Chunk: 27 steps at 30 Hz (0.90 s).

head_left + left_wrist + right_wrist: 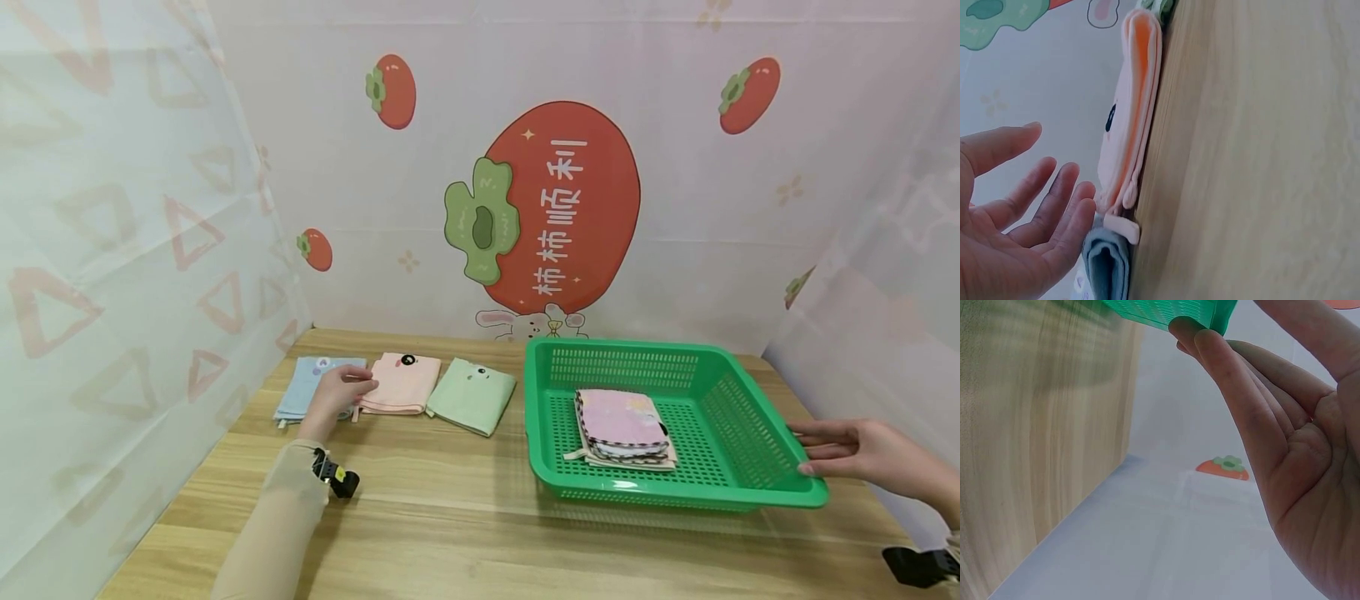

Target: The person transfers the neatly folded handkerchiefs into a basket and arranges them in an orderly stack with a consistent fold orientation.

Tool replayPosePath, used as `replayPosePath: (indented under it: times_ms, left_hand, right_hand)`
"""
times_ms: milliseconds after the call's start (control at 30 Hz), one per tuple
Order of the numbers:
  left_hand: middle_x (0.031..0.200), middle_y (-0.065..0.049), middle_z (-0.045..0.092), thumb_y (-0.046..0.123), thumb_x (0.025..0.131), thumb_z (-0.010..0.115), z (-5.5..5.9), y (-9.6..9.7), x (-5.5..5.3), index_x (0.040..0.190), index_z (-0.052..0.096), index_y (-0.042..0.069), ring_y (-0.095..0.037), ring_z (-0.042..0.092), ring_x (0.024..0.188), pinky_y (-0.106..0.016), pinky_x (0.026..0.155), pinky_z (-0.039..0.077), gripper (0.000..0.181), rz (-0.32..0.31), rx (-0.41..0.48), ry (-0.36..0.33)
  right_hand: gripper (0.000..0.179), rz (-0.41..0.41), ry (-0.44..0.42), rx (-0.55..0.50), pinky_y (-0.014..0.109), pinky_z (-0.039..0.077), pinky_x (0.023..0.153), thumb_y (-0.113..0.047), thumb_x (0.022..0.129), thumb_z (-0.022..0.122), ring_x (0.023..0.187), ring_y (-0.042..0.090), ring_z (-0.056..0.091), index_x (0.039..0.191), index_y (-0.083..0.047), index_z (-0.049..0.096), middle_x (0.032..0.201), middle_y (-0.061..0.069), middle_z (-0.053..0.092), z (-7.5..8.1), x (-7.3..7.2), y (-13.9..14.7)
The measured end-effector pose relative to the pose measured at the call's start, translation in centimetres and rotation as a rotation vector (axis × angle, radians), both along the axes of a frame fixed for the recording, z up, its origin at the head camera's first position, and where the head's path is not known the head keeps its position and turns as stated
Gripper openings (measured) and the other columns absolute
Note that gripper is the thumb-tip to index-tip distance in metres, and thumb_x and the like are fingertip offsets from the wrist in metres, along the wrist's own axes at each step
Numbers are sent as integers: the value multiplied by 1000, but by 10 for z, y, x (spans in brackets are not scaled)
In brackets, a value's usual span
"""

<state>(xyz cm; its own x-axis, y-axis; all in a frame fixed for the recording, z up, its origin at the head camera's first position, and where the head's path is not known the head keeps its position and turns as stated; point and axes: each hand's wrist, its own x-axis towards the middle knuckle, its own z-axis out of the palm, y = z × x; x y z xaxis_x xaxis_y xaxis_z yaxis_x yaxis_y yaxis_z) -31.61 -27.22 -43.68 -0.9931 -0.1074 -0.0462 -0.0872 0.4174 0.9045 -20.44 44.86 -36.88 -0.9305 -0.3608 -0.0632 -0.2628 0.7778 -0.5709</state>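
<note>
Hanging left of centre in the head view, our left hand [337, 393] is loosely spread, its thumb well apart from gently bent fingers, with nothing pinched between them. Its fingertips come right up to the left side of a folded pink cloth [408, 387] (whether they touch it, we cannot tell), and the hand partly hides a folded blue cloth [302, 385] further left. Just right of the pink one lies a folded green cloth [476, 396], so we count three in a row at middle left of the frame, all on the wooden table [427, 517].

At the right edge of the head view we have our right hand [862, 454], fingers extended and lying close together, at the right rim of a green basket [675, 492]. The right wrist view shows those fingertips against the basket at the top of the frame, the thumb held away. Inside the basket, right of centre in the head view, we see a stack of folded cloths [621, 421], the topmost pinkish with checked edging. Across the upper middle, the pale backdrop [360, 192] bears a large red persimmon print [600, 217].
</note>
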Motion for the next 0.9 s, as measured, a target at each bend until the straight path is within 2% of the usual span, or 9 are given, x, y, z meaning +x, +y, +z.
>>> replayPosePath:
  times_ms: [133,200,267,367,467,533,700,833,900]
  left_hand:
    - [118,-22,60,17,90,65,0,-8,1,121,57,-4,-20,62,94,-33,82,53,39,11,8,21]
    - [118,-22,60,16,90,65,1,-12,1,121,57,-5,-18,61,94,-33,83,53,39,21,2,29]
    - [119,-22,59,16,90,65,2,-16,2,122,57,-5,-17,60,94,-33,83,52,39,33,-6,32]
    - [119,-22,59,16,89,65,4,-23,4,121,57,-6,-13,60,91,-31,84,52,40,67,-17,32]
    - [119,-21,60,17,89,66,5,-29,6,122,56,-7,-5,58,85,-29,84,52,42,87,-13,30]
    - [116,-19,61,16,88,66,5,-34,7,121,56,-7,-1,57,82,-30,84,53,42,96,-7,33]
    - [111,-14,63,16,88,67,6,-44,11,124,53,-7,1,57,79,-31,83,53,45,104,13,41]
    - [116,-17,60,16,88,67,6,-52,13,125,52,-7,3,56,80,-28,83,53,47,124,14,39]
    - [117,-17,60,15,88,67,7,-55,14,125,52,-8,4,55,79,-27,83,53,46,135,16,42]
  right_hand:
    - [58,21,2,-8,23,56,65,-11,88,65,83,-9,63,126,26,40,108,4,70,1,1,-2]
    - [58,16,2,-9,23,56,65,-10,88,65,83,-9,63,125,26,40,107,-9,69,2,1,-3]
    - [58,12,-2,-7,23,56,65,-11,88,65,83,-9,62,126,26,40,107,-12,69,3,1,-3]
    - [58,6,0,15,23,56,65,-12,89,65,83,-10,62,126,26,40,107,7,70,4,1,-5]
    - [59,1,1,35,23,56,65,-13,89,65,82,-10,62,126,25,40,110,28,64,4,1,-6]
    - [59,0,-1,36,23,56,65,-13,89,65,82,-9,62,126,26,40,111,32,62,5,1,-6]
    - [60,0,-12,24,24,56,65,-13,89,65,83,-9,63,126,26,40,109,22,67,4,1,-4]
    - [60,1,-27,14,25,56,66,-13,89,65,83,-9,63,126,26,39,109,15,69,4,1,-3]
    - [60,4,-33,-1,26,57,66,-12,89,65,83,-9,63,126,27,38,109,2,70,3,1,-2]
